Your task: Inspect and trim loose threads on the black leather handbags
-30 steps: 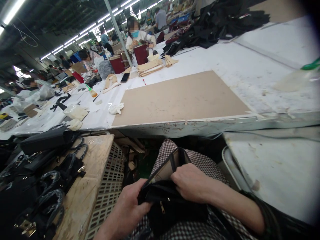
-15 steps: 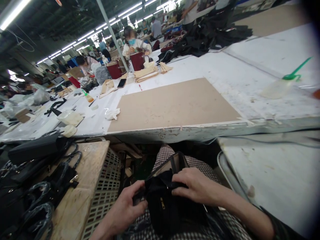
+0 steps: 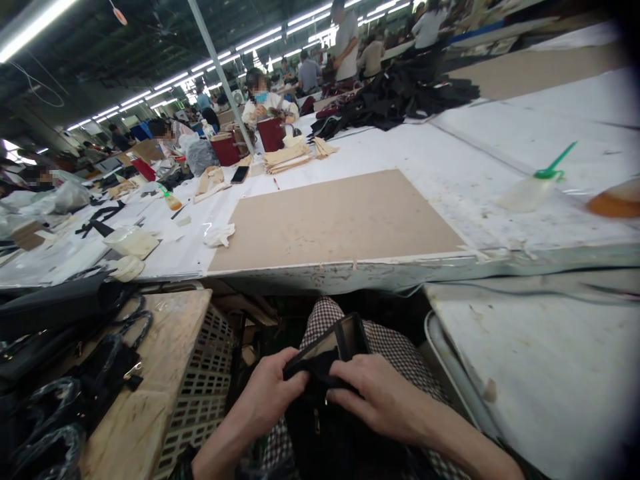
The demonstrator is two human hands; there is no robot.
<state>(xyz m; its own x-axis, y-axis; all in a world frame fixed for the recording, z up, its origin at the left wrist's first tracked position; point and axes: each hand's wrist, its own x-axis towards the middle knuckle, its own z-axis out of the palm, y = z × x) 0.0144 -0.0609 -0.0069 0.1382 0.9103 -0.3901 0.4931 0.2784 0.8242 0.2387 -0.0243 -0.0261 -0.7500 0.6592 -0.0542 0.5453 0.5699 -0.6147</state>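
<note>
A black bag [image 3: 320, 450] rests on my lap over checked cloth [image 3: 327, 320]. Its open top shows a tan inside, and a small gold zipper pull [image 3: 317, 421] hangs on the black fabric. My left hand [image 3: 273, 387] is closed on the left side of the bag's rim, thumb over the edge. On the other side, my right hand [image 3: 375, 397] pinches black fabric near the opening, its fingertips partly hidden. The bag's lower part is dark and hard to make out.
Ahead is a white-topped table [image 3: 370, 150] with a tan board [image 3: 330, 220] and a green-spouted bottle [image 3: 533, 190]. Black bags [image 3: 55, 347] lie on a stand above a plastic crate [image 3: 200, 387] at left. A pale side surface [image 3: 550, 353] is at right. Several people work beyond.
My left hand has moved up and inward along the bag's rim. My right hand has shifted slightly left and down, still on the fabric. The view has turned a little.
</note>
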